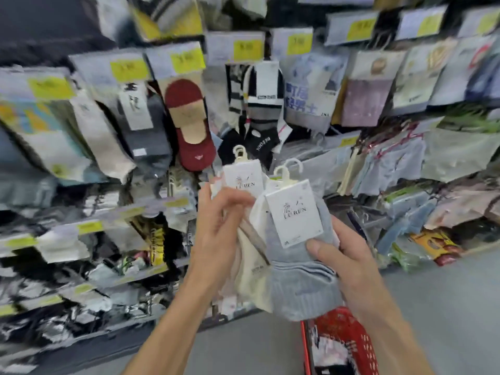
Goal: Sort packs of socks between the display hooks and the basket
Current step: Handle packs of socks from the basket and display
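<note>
Grey floor (446, 307) lay below right grip (351, 266); red basket (349, 345) stood on it, just under grip. Display rack (89, 226) rose beyond, left of grip, hung with sock packs (189, 123).

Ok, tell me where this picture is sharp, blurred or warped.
Head view: the grey ribbed sock pack with its white card, the left hand and the right hand are fairly sharp; hanging packs at the left edge smear; display rows bow from wide-angle distortion.

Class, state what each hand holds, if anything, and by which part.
Left hand grips the cream sock pack just below its card; right hand pinches the grey sock pack at its card's lower edge.
</note>
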